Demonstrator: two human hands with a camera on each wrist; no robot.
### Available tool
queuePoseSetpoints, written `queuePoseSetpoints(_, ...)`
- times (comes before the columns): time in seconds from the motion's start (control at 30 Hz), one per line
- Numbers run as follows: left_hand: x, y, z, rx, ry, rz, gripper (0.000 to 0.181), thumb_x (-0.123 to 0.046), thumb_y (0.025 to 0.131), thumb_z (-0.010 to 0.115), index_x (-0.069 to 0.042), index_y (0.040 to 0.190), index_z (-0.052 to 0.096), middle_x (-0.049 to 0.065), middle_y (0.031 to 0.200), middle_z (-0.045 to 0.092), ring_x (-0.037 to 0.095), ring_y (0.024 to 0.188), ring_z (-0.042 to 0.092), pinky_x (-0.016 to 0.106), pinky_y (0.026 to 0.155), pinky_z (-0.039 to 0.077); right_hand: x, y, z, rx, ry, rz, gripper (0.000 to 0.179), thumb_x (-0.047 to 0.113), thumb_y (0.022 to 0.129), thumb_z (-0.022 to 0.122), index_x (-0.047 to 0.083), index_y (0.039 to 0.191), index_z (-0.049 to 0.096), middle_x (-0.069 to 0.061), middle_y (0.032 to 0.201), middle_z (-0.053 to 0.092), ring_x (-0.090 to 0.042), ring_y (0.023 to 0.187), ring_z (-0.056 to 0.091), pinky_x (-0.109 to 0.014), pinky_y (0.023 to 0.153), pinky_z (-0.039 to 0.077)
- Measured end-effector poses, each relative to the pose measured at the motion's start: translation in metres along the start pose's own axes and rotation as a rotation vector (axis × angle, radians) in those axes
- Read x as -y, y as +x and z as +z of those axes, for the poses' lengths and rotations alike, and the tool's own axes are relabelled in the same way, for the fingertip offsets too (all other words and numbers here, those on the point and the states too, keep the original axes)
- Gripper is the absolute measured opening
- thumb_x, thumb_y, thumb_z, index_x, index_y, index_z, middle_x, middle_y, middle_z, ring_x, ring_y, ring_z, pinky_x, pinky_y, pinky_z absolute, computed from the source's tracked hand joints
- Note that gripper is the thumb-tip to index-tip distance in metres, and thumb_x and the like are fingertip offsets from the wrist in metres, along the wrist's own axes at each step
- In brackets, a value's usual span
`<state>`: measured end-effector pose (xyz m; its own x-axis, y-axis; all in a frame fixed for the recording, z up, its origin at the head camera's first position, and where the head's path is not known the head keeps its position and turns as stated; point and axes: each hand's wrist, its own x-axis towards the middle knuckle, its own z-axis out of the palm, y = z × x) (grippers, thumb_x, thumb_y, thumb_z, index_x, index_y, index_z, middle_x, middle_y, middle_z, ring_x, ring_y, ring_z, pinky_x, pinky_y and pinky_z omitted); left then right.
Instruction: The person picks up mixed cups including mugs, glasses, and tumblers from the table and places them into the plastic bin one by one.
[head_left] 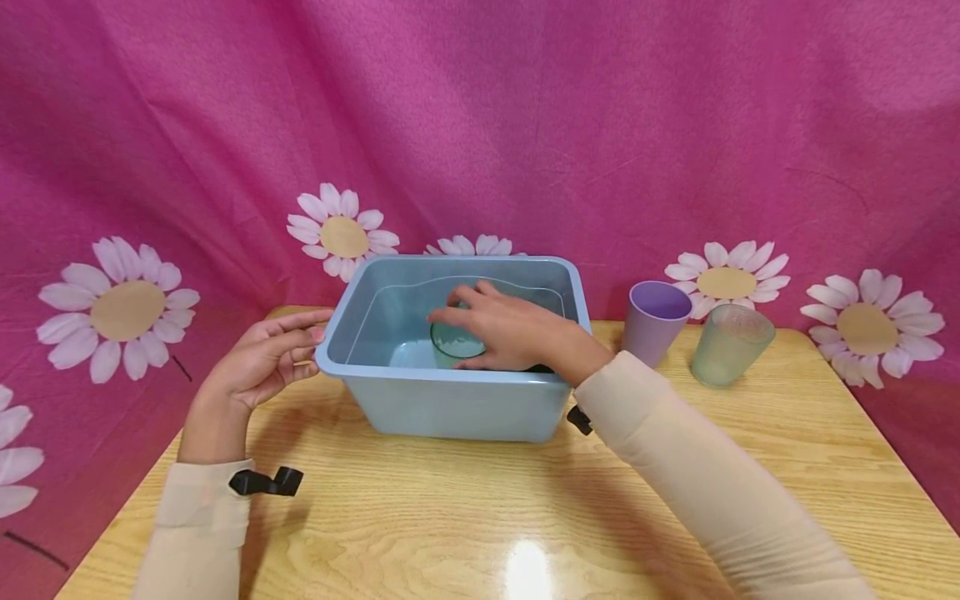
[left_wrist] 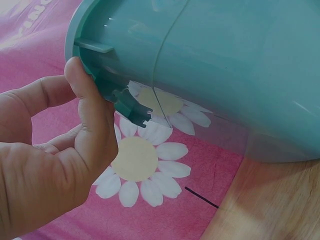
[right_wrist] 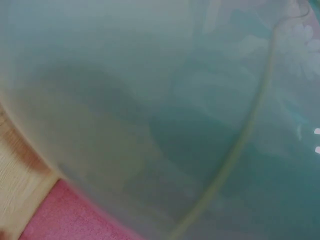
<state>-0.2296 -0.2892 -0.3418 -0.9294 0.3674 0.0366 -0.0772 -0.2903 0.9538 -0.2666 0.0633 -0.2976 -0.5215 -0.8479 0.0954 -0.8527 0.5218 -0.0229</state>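
Head: left grip [head_left: 264,357] on tub rim [head_left: 412,373], right grip [head_left: 512,332] on glass [head_left: 450,342], room between.

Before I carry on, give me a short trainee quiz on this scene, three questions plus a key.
1. Which hand is at the left rim of the blue bin?

2. True or false: in the head view, the purple cup stands between the bin and the frosted cup.

3. The right hand is at: A) the purple cup; B) the green cup inside the bin; C) the frosted cup.

Key: 1. The left hand. 2. True. 3. B.
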Motion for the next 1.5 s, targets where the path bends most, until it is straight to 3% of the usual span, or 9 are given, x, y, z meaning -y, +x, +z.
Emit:
queuePoseSetpoints(0.53,0.0009,0.0004,-0.0008,0.014,0.002,0.005,0.03,0.002,0.105,0.051,-0.008,0.122,0.073,0.005,0.105,0.076,0.015,0.078,0.074,0.028,0.072,0.06,-0.0003,0.0007,0.0052,0.129,0.047,0.048,0.067,0.033,0.097,0.073,0.023,0.156,0.044,-0.004,0.148,0.044,-0.022,0.123,0.04,-0.033,0.093,0.05)
queuePoseSetpoints(1.03,0.0004,0.0003,-0.0006,0.029,-0.006,0.012,0.03,0.002,0.105,0.05,-0.007,0.123,0.072,0.005,0.105,0.076,0.015,0.079,0.073,0.028,0.072,0.06,-0.0033,0.0027,0.0071,0.136,0.089,0.04,0.062,0.038,0.1,0.067,0.024,0.156,0.044,-0.003,0.149,0.045,-0.022,0.126,0.041,-0.037,0.101,0.047)
queuePoseSetpoints(1.5,0.0013,-0.0008,-0.0015,0.042,-0.006,0.013,0.032,0.002,0.106,0.047,-0.007,0.124,0.072,0.006,0.11,0.076,0.015,0.08,0.074,0.027,0.072,0.06,-0.0041,-0.0014,0.0035,0.129,0.077,0.042,0.065,0.038,0.097,0.071,0.024,0.155,0.044,-0.003,0.15,0.045,-0.022,0.127,0.041,-0.036,0.101,0.046)
